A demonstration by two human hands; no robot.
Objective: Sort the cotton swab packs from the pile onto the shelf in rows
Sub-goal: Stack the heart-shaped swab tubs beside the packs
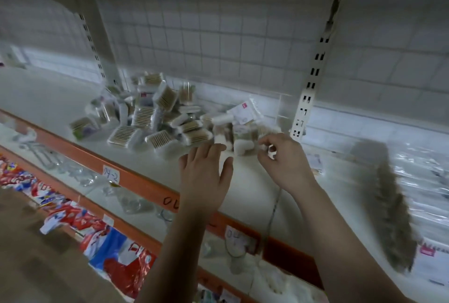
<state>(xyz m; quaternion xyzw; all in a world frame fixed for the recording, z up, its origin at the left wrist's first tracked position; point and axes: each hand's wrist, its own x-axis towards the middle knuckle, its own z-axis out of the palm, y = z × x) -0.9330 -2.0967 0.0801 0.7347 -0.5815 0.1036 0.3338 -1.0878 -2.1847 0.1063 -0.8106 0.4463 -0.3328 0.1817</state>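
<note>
Spread flat, the left hand [206, 171] held nothing, its fingertips touching a white pack [220, 138] at the pile's near edge. Just beside it, the right hand [284, 162] had curled fingers; blur hid whether they pinched anything. Beyond, the pile [150, 113] of swab packs lay on the shelf [60, 98], near the wire grid [218, 35].

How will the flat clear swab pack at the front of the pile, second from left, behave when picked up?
The pack is probably light: thin wooden sticks in clear plastic. Its glossy casing may be slippery. Lying flat, it should not roll, though leaning packs in the pile might slide.
</note>
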